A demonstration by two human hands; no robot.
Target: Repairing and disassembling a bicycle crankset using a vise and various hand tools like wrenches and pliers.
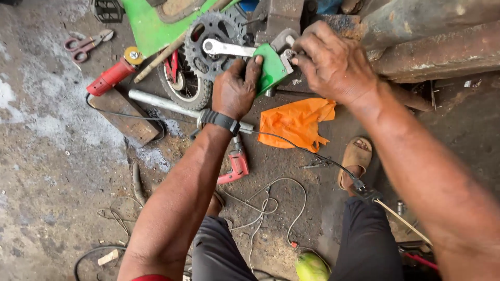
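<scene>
Both hands close on one green bicycle frame piece (271,67). The left hand (235,89) wraps its fingers around the painted tube from below, and the right hand (333,65) pinches the grey metal fitting (286,52) at the tube's end, which seems to sit in a rusty vise (278,18). The frame piece lies between the hands, just beside the black toothed chainring (205,39) and its bright crank arm (229,49). As I judge it, the crank is mounted already and the fitting work is not finished. Below lie a small rubber wheel (185,86), a smooth steel pipe (161,102), a crumpled orange plastic bag (296,122), two red power tools, and thin wires on rough dirty concrete.
</scene>
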